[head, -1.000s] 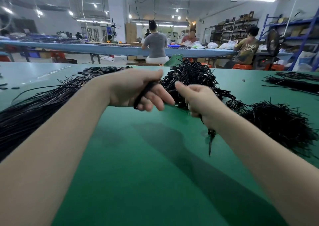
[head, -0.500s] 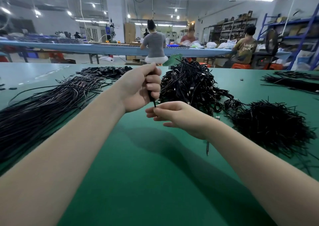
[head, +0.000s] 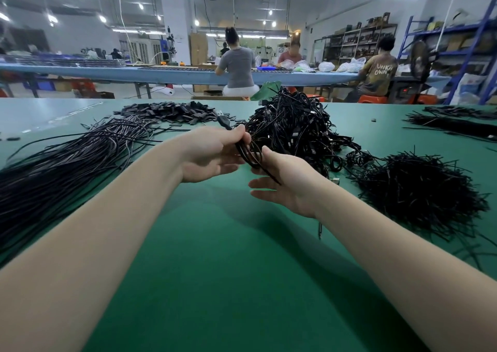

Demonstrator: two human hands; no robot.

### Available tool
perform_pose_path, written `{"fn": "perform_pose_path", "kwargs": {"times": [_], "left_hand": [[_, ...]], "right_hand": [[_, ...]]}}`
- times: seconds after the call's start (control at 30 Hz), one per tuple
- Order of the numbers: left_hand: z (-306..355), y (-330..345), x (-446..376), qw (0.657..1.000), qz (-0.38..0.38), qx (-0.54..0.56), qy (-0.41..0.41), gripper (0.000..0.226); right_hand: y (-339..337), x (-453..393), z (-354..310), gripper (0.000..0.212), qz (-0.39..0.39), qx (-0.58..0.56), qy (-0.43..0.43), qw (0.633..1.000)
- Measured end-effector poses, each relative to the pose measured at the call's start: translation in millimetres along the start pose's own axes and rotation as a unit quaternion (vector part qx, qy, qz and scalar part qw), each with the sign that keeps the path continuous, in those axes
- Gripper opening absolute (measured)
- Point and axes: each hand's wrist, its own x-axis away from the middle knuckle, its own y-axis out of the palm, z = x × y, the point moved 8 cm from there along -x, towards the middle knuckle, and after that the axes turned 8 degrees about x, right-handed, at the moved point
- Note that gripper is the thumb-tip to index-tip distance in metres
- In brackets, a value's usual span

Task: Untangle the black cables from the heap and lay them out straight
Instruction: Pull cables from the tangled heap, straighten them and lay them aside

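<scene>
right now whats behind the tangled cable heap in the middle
Behind the tangled heap a green leaf-like shape pokes up, beyond it a seated person in grey at the blue bench. The table edge and whatever lies directly behind the heap are hidden.

Both of your forearms come into the head view bare from the lower corners up to the wrists; no sleeve, cuff or glove covers any part that shows. Your left hand [head: 212,158] carries no ring, watch or band, and the same goes for your right hand [head: 289,187] and its wrist. The fingers [head: 265,191] are bare too, with short nails where a nail can be made out; whether they are painted is too blurred to tell. Your upper arms and the rest of your clothing lie outside the view
</scene>
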Motion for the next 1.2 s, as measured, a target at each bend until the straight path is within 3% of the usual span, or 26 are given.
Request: {"fn": "perform_pose_path", "kwargs": {"times": [0.1, 0.23, 0.33, 0.5, 0.63, 0.73, 0.83, 0.93, 1.07, 1.13, 1.2], "left_hand": [[-2, -5, -5, 0.998, 0.03, -0.055, 0.021, 0.026], [-1, 3, -8, 0.999, 0.012, 0.02, 0.044, 0.028], [0, 3, -10, 0.998, 0.018, 0.015, 0.059, 0.027], [-6, 12, -10, 0.994, 0.02, -0.059, 0.088, 0.031], [-14, 23, -11, 0.993, -0.006, -0.076, 0.094, 0.031], [-15, 25, -12, 0.99, 0.011, -0.074, 0.121, 0.03], [-18, 28, -14, 0.987, 0.032, -0.07, 0.139, 0.03], [-18, 28, -16, 0.988, 0.049, -0.04, 0.144, 0.031], [-29, 26, -18, 0.995, 0.039, -0.015, 0.092, 0.025], [-25, 12, -16, 0.981, 0.115, -0.087, 0.133, 0.019], [-6, -3, -2, 0.909, 0.228, -0.23, 0.26, 0.027]], "right_hand": [[1, 0, 0, 0.022, -0.006, 0.091, -0.03, 0.995], [8, 3, -5, 0.04, -0.013, 0.223, -0.069, 0.972], [5, 6, -22, 0.046, 0.025, 0.242, -0.126, 0.962], [18, 11, -21, 0.022, -0.028, 0.315, -0.158, 0.936], [18, 7, -17, 0.023, -0.03, 0.445, -0.162, 0.88], [19, 5, -16, 0.024, -0.026, 0.38, -0.167, 0.909], [18, 1, -10, 0.009, 0.009, 0.312, -0.153, 0.938], [10, -7, -6, 0.016, 0.058, 0.331, -0.162, 0.928], [-8, -12, -5, 0.028, 0.107, 0.398, -0.147, 0.899], [-19, -13, -4, 0.031, 0.131, 0.415, -0.136, 0.89], [-24, -14, -2, 0.033, 0.142, 0.458, -0.128, 0.868]]}}
